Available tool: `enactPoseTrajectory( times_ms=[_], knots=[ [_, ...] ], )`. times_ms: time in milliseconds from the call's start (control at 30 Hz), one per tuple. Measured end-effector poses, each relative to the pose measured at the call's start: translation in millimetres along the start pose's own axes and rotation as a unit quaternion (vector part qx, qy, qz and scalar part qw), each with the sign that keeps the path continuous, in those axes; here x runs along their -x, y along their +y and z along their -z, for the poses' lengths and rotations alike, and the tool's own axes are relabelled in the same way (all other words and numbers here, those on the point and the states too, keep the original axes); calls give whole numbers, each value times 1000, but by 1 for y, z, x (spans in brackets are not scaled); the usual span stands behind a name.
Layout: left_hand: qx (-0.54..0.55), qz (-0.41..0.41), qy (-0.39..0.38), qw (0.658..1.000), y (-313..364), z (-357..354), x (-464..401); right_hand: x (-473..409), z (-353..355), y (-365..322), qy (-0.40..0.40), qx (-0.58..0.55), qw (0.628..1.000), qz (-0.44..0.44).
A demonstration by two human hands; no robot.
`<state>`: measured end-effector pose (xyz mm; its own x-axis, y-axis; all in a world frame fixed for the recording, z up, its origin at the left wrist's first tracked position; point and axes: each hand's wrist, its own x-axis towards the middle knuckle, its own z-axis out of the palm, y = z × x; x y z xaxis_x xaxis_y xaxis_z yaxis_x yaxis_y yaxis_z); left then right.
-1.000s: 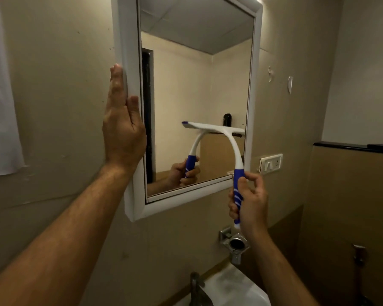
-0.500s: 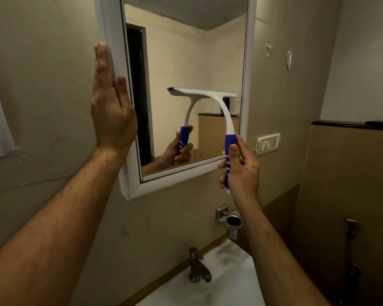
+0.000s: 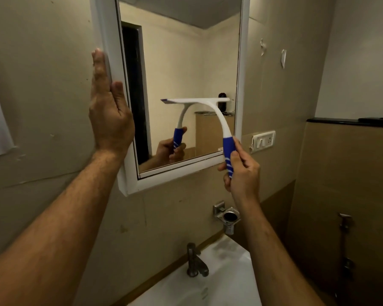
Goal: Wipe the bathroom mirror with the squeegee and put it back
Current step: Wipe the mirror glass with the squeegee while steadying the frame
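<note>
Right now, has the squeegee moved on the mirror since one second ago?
Yes. The squeegee, gripped by the right hand, now sits higher above the mirror's bottom frame.

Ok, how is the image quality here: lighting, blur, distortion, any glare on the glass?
Head view: dim, warm light, darkest at lower right; wide-angle lens bows the mirror frame; no glare on the glass, reflection reads clearly; squeegee, left hand and right hand are sharp, without motion blur.

Squeegee white, handle blue with white stripes; mirror frame white; wall beige.
</note>
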<state>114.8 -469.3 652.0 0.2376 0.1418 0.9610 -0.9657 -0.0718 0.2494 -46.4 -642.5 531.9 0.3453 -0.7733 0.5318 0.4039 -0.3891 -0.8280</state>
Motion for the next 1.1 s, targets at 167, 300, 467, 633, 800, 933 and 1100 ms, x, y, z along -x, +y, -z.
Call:
enactPoseTrajectory(
  times_ms=[167, 300, 467, 633, 800, 933, 1100],
  knots=[
    [2, 2, -7, 1000, -2, 1, 3, 4, -9, -4, -17, -2, 1000, 7],
    [1, 4, -10, 1000, -3, 2, 5, 21, 1, 14, -9, -11, 1000, -28],
    [4, 1, -7, 1000, -3, 1, 7, 35, 15, 29, -4, 7, 999, -53],
    [2, -4, 0, 1000, -1, 1, 9, 37, 20, 28, 7, 24, 999, -42],
    [-1, -1, -2, 1000, -1, 2, 10, 11, -2, -2, 15, 13, 1000, 10],
    [-4, 5, -7, 1000, -2, 3, 11, 1, -10, -2, 17, 6, 1000, 19],
    [-3, 1, -7, 1000, -5, 3, 18, 31, 9, 45, 42, 34, 998, -43]
  ],
)
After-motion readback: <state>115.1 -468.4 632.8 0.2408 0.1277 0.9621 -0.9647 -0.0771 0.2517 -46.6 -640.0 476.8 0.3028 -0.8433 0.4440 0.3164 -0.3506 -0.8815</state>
